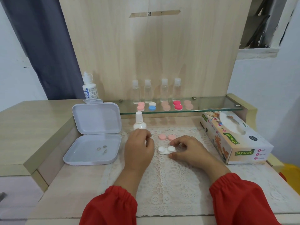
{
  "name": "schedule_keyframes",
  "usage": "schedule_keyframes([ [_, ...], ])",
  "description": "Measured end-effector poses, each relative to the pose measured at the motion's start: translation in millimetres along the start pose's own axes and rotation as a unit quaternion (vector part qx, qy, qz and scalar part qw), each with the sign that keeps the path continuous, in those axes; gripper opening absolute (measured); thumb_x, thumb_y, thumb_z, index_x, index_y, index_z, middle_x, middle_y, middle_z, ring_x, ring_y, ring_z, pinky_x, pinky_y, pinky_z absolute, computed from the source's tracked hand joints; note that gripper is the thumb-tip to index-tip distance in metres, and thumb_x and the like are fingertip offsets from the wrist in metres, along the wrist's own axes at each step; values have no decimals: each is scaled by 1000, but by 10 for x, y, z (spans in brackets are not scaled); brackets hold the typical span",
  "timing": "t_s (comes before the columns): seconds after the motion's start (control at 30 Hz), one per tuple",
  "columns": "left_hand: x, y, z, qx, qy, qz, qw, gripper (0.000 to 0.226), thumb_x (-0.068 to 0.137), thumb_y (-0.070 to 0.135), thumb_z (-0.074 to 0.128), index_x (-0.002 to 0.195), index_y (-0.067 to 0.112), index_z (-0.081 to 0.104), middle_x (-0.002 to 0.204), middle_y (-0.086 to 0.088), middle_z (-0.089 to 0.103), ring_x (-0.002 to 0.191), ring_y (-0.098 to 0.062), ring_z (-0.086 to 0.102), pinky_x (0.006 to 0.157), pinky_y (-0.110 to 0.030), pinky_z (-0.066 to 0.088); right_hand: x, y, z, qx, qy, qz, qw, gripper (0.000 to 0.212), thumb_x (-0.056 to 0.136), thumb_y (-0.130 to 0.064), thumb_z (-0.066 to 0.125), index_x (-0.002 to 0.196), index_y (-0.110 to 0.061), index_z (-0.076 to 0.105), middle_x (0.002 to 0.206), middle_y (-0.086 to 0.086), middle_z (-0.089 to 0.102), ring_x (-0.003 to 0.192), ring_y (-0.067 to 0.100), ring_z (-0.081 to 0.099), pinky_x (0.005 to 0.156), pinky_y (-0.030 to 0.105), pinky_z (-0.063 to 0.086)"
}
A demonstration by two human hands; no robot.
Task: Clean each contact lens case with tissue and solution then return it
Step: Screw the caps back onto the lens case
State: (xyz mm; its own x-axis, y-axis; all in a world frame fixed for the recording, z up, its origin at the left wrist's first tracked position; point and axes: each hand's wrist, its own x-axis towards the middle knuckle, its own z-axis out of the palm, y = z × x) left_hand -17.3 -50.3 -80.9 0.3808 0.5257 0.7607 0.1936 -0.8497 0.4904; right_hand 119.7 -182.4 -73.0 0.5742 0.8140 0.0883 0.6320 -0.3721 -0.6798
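I see my right hand pinching the white lens case on the lace mat, thumb at its near right corner; my left hand, fingers curled, hovers just left of the case; 2 pink caps lie just behind it

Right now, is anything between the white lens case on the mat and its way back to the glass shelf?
Two pink caps lie on the mat just behind the white lens case, on the line toward the glass shelf. Lifting over them clears the way; the right hand already touches the case.
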Motion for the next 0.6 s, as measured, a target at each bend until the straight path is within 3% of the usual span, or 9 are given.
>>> schedule_keyframes([
  [0.07, -19, -12, 63, -9, -67, 14, 998, 17, 77, 6, 49, 79, 8, 66, 77, 0, 63, 74, -17, 57, 64, -35, 51, 14, 8, 7, -2, 5, -6, 1000, 26, 68, -44, 81, 85, -46, 62, 102, -20, 56, 100, 4, 48, 94, 35, 44],
  [0.13, -8, 5, 104, -25, -133, 3, 991, 27, 81, -1, 48, 92, 8, 70, 92, -2, 68, 89, -17, 61, 79, -36, 53, 28, 26, 15, 0, 7, -9, 1000, 22, 69, -43, 80, 86, -42, 66, 101, -19, 57, 98, 5, 49, 94, 37, 44],
  [0.23, 86, 67, 132, -45, -246, -71, 966, 47, 89, -8, 39, 126, 12, 61, 131, -1, 59, 124, -14, 50, 104, -19, 35, 36, 44, 19, 10, 10, -11, 1000, 21, 69, -42, 81, 85, -38, 68, 100, -17, 57, 98, 5, 50, 93, 38, 45],
  [0.33, 158, 67, 204, -57, -302, -118, 944, 55, 92, -8, 35, 138, 19, 50, 144, 2, 47, 134, -13, 41, 102, -13, 25, 40, 46, 17, 13, 8, -8, 1000, 19, 69, -40, 81, 83, -39, 67, 99, -15, 57, 96, 5, 51, 92, 36, 45],
  [0.47, 181, 22, 281, -13, -358, -106, 928, 55, 92, -7, 42, 140, 19, 47, 148, -2, 42, 136, -20, 39, 107, -23, 27, 49, 60, 15, 14, 9, -8, 1000, 19, 68, -40, 81, 82, -39, 67, 98, -15, 57, 96, 6, 50, 91, 36, 45],
  [0.6, 136, 3, 254, 21, -337, -75, 938, 44, 91, -5, 44, 129, 11, 58, 135, -5, 55, 126, -22, 49, 101, -27, 37, 58, 66, 11, 18, 9, -5, 1000, 18, 68, -40, 81, 80, -40, 66, 99, -15, 57, 96, 7, 51, 90, 36, 46],
])
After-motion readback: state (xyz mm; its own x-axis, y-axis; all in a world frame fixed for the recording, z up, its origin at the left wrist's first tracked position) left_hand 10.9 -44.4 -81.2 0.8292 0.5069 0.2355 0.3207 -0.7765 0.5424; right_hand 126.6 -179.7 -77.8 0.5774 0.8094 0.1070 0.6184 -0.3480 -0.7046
